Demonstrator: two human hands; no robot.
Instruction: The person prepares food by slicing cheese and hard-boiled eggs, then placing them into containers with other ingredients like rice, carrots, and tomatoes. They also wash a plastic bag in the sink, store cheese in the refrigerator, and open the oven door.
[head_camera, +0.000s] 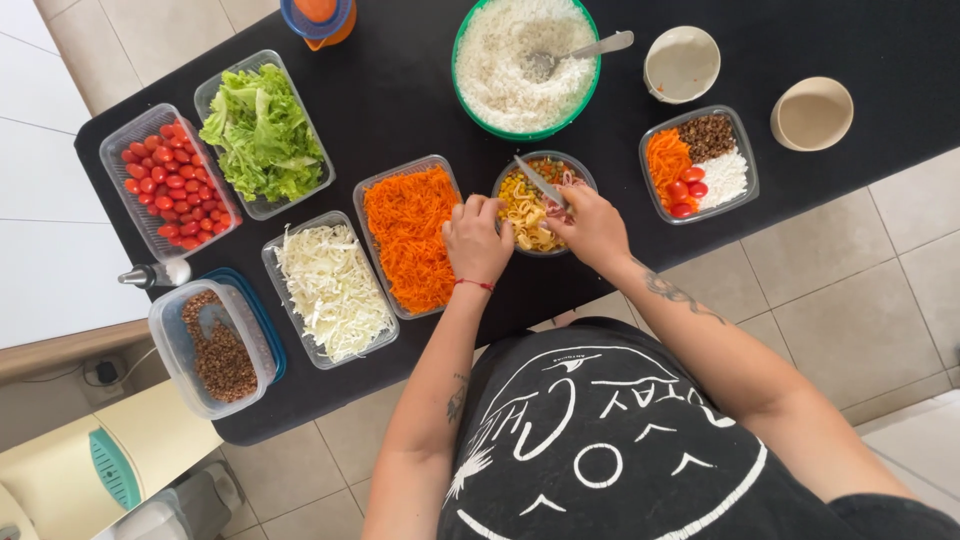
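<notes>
Both hands are working over the round clear bowl (530, 215) of pasta salad, right at the near edge of the black table (400, 90). The left hand (476, 240) is curling against the bowl's rim, steadying it, fingers folded in. The right hand (592, 226) is gripping a knife (540, 181), fist closed on the handle, the blade angling up and away over the yellow pasta. The two hands are sitting close together, only the bowl's near edge between them.

Just outside the left hand, the tub of grated carrot (411, 236) is lying almost touching it, with shredded cabbage (333, 290) further out, then lettuce (262, 132) and cherry tomatoes (168, 182). Beyond the hands, the green bowl of rice (524, 62) is holding a spoon (582, 52). Out past the right hand, a filled meal box (699, 163) is sitting.
</notes>
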